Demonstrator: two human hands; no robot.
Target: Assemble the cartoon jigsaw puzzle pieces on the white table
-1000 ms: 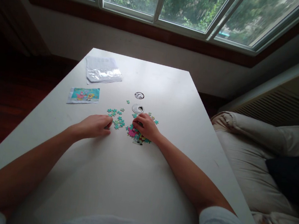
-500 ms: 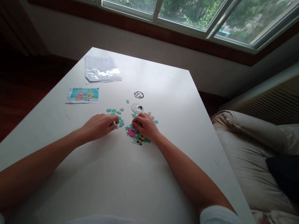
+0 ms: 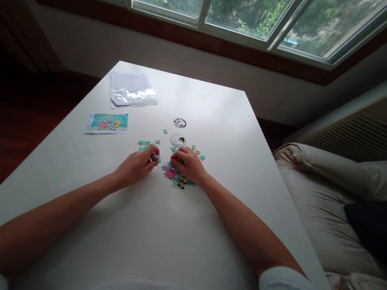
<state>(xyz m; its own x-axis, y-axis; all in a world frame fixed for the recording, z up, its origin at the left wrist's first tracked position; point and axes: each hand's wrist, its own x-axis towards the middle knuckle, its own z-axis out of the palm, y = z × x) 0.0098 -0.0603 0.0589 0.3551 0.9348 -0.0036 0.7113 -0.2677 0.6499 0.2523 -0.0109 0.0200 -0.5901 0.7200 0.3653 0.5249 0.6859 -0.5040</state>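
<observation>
Small turquoise jigsaw pieces (image 3: 143, 143) lie loose left of centre on the white table. My left hand (image 3: 137, 164) hovers low over them, thumb and forefinger apart, with nothing visible held; its palm hides some pieces. Just right of it is a partly joined jigsaw puzzle (image 3: 172, 172) showing pink and yellow cartoon figures. My right hand (image 3: 191, 163) rests over its upper part, fingers curled together at a piece there; the fingertips cover most of that piece. More loose pieces (image 3: 197, 152) lie beyond my right hand.
A printed picture card (image 3: 107, 123) lies to the left on the table (image 3: 152, 244). Behind it is a clear plastic bag with paper (image 3: 132, 90). Two round black-and-white marks (image 3: 179, 123) show beyond the pieces. A beige sofa (image 3: 314, 203) stands along the right.
My left hand has moved to the right, closer to the joined puzzle, and its thumb and forefinger are a little further apart. My right hand stays nearly in place.
</observation>
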